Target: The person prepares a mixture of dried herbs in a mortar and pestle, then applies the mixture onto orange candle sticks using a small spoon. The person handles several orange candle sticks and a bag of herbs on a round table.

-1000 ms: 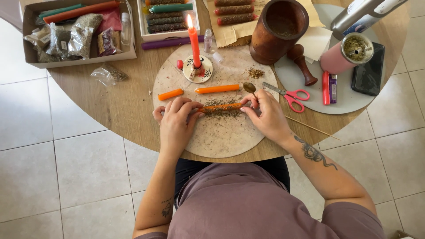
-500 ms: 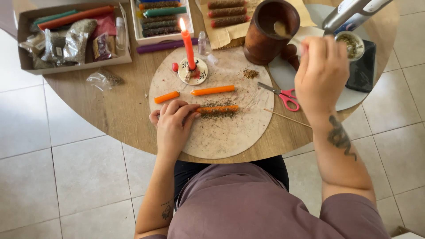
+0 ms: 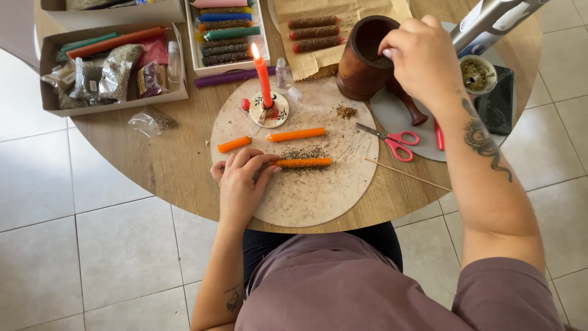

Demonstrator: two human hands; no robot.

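Head view, landmark: the round pale work board (image 3: 306,196) on the round wooden bench (image 3: 171,165).
Left hand (image 3: 242,184): at the board's left edge, fingers (image 3: 260,178) curled loosely over the end of the herb-coated orange candle (image 3: 304,162), pinning it to the board.
Orange candle: lying flat near the board's centre, in a strip of dried herb crumbs (image 3: 303,151).
Right hand (image 3: 422,58): beyond the board's far right edge, fingertips bunched inside the mouth of the dark wooden mortar (image 3: 361,64); what they pinch I cannot tell.
Lit red candle (image 3: 263,79): upright in a small holder at the board's far edge.
Risk: a forearm crossing the board could brush the flame or tip it; the pinned candle may roll if the hold slackens; herbs may spill short of the board.
Red-handled scissors (image 3: 395,141): just off the board's right edge.
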